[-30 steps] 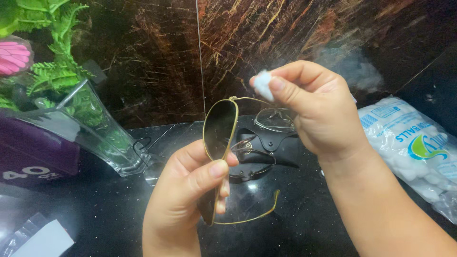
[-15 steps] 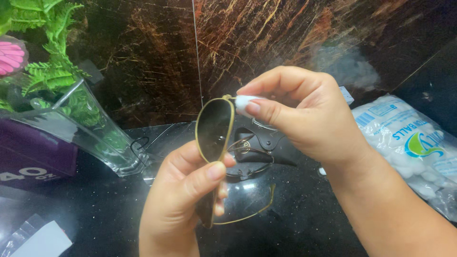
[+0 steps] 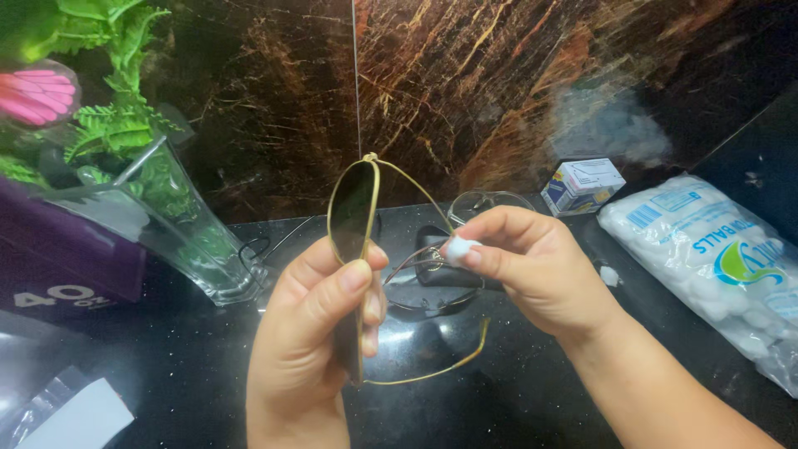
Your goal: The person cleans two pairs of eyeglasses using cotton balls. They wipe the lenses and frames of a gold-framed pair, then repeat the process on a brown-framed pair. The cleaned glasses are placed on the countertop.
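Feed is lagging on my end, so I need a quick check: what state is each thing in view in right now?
left hand: closed on the sunglasses.
sunglasses: held edge-on, lenses upright, gold arms unfolded.
right hand: pinching the cotton ball.
cotton ball: white, between fingertips, apart from the lens.
second pair of glasses: lying on the black counter.
bag of cotton balls: lying flat, full.
small box: closed.
glass vase: upright, holding greenery.

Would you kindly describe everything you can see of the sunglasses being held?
The sunglasses have a thin gold-coloured metal frame and dark greenish lenses. They are seen nearly edge-on, upright, one temple arm curving out low to the right. The left hand grips them by the lower lens, above the black countertop. The right hand holds a cotton ball just beside them.
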